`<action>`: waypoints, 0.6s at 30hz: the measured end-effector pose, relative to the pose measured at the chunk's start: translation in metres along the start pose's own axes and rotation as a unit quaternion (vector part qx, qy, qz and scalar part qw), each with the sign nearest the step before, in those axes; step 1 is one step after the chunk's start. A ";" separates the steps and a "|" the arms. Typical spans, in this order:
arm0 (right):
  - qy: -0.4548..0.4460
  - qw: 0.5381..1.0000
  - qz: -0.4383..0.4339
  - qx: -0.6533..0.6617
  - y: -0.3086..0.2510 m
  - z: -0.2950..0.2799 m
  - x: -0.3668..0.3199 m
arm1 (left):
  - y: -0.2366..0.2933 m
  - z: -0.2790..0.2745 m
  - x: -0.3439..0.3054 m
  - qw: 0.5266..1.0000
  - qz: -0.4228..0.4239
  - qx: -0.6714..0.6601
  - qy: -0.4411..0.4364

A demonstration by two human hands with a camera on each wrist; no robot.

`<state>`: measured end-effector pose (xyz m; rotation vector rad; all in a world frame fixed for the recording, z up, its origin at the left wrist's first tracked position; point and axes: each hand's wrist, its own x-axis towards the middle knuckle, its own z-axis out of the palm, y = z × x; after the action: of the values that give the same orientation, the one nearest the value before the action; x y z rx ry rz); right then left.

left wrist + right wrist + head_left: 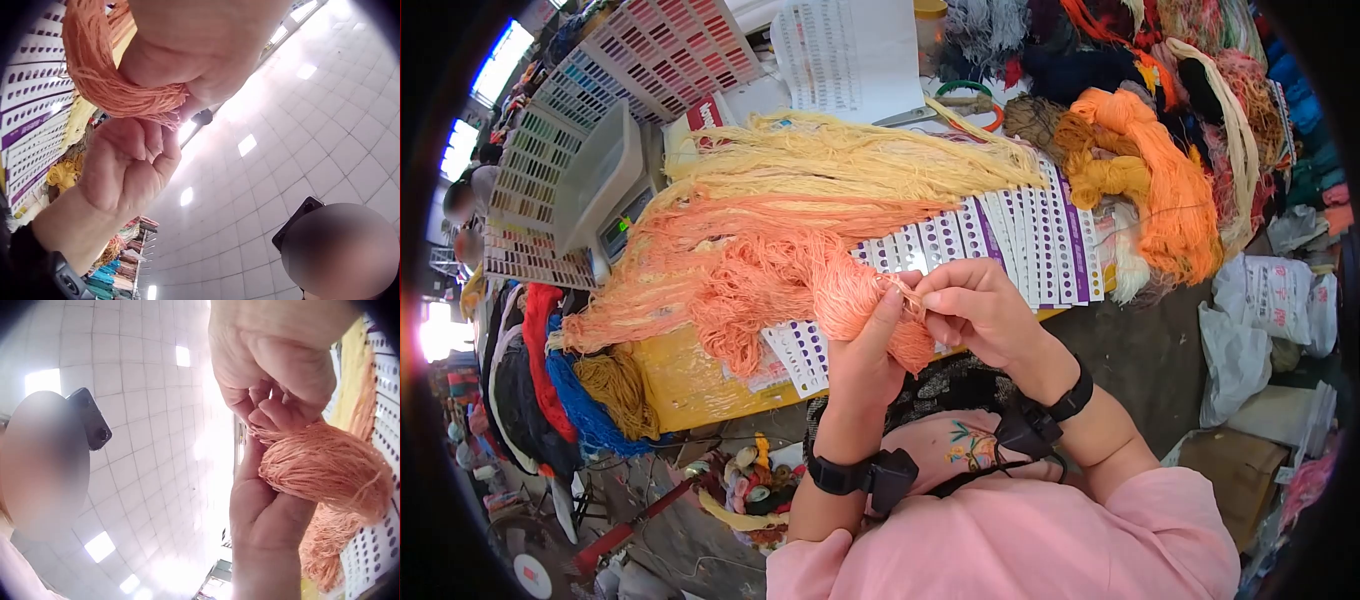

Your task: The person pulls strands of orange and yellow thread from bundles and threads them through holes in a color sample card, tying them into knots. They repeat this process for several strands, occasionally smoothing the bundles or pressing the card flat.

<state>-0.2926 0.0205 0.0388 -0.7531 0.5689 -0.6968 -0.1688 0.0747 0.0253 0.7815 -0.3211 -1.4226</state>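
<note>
A coral-orange skein of yarn is held up over the table edge in the head view. My left hand grips it near its narrow end, with the yarn looped round beside the thumb. The right hand pinches some strands at that end with curled fingertips, right beside the left fingers. From the left wrist, the skein bends under the left hand, and the right hand meets it from below. In the right wrist view the bundled yarn bulges out beside both hands; the pinched strands are partly hidden by fingers.
Yellow and orange yarn spreads over the yellow table. Punched sample cards lie fanned there, with scissors behind. A white scale with tray and color charts stand left. Orange skeins pile up right.
</note>
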 end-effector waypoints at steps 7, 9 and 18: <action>-0.018 1.000 0.009 -0.004 0.002 -0.002 0.001 | -0.002 -0.008 0.003 0.999 -0.006 -0.012 -0.033; -0.011 1.000 0.007 -0.008 0.003 0.000 0.001 | -0.001 -0.009 0.003 0.999 -0.011 -0.013 -0.030; -0.028 1.000 0.007 0.014 0.004 -0.001 0.002 | 0.002 -0.004 0.000 0.998 -0.025 -0.036 -0.033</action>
<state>-0.2910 0.0208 0.0345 -0.7403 0.5126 -0.6682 -0.1646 0.0757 0.0239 0.6889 -0.3009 -1.5008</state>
